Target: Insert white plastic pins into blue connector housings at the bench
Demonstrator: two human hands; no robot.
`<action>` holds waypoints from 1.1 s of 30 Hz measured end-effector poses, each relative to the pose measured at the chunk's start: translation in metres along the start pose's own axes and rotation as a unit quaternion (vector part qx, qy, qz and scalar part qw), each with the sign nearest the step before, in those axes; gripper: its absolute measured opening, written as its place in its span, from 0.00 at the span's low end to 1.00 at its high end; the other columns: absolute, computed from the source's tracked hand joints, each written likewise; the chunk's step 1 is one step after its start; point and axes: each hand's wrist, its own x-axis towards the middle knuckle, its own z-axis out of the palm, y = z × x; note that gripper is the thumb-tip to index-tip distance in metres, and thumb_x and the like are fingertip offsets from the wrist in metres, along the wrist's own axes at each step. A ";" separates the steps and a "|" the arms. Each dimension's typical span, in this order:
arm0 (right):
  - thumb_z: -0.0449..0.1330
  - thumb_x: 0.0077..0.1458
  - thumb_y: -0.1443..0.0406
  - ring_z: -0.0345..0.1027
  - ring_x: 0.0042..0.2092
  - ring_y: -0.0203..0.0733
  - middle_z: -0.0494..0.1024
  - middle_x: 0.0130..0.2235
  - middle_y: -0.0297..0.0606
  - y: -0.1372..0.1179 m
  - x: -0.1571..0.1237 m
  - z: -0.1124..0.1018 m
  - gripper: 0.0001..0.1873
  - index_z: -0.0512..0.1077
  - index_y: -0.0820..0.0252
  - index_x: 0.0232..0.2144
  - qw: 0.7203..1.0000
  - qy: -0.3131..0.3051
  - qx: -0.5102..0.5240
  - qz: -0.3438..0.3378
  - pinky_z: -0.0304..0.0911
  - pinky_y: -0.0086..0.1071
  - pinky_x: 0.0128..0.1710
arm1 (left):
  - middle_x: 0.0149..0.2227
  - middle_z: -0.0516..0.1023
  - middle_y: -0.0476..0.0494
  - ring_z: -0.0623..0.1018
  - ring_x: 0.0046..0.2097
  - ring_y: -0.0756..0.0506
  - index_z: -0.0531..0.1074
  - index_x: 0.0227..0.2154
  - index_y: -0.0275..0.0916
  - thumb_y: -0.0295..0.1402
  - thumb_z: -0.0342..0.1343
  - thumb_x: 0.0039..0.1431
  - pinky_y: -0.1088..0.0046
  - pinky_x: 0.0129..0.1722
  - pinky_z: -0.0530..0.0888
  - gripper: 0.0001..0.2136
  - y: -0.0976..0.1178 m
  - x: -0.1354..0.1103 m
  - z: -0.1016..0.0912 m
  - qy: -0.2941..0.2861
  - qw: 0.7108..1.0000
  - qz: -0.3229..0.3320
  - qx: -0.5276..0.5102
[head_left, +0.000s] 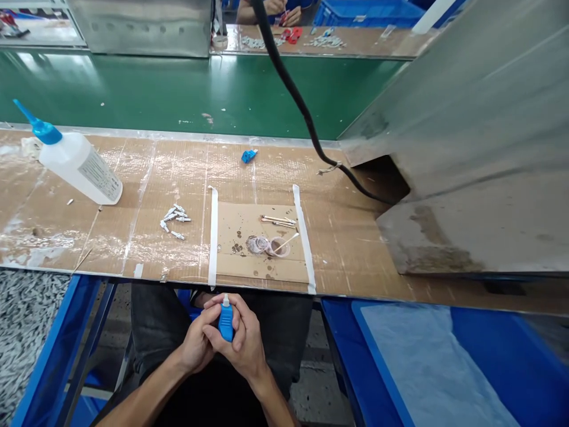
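Observation:
Both my hands are held together over my lap, below the table's front edge. My left hand [198,344] and my right hand [246,344] are closed around a small blue plastic part with a white tip [226,320], which stands upright between the fingers. On the table above lie several small white metal parts [174,218], a taped cardboard square [240,264] with a small clear cup [279,247] and thin sticks [278,221], and a single blue part [249,155] farther back.
A squeeze bottle with a blue nozzle [75,163] lies at the left. A black hose [306,118] runs to a large metal housing [471,148] at the right. Blue bins [524,362] stand below the table. Another person's hands [284,13] work across the green conveyor [178,89].

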 end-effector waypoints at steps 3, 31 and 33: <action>0.71 0.51 0.62 0.79 0.47 0.46 0.82 0.47 0.39 0.011 -0.008 -0.003 0.25 0.73 0.55 0.51 1.000 0.019 -0.004 0.011 0.74 0.35 0.50 | 0.26 0.73 0.45 0.66 0.23 0.51 0.76 0.32 0.35 0.47 0.59 0.62 0.79 0.16 0.59 0.17 0.005 -0.004 -0.008 0.010 1.000 -0.008 0.027; 0.53 0.68 0.50 0.60 0.27 0.34 0.66 0.27 0.29 0.026 -0.021 -0.006 0.18 0.69 0.57 0.38 0.978 -0.019 0.076 0.194 0.61 0.27 0.28 | 0.40 0.81 0.41 0.78 0.42 0.40 0.81 0.46 0.39 0.40 0.61 0.64 0.66 0.48 0.70 0.13 0.014 -0.003 -0.033 0.150 0.930 0.062 0.329; 0.52 0.68 0.46 0.54 0.25 0.33 0.61 0.26 0.26 0.028 -0.021 -0.001 0.21 0.66 0.57 0.36 0.971 -0.012 0.116 0.209 0.57 0.26 0.24 | 0.30 0.80 0.44 0.77 0.33 0.43 0.82 0.47 0.37 0.43 0.60 0.64 0.68 0.40 0.73 0.16 0.010 0.003 -0.034 0.099 0.971 -0.001 0.216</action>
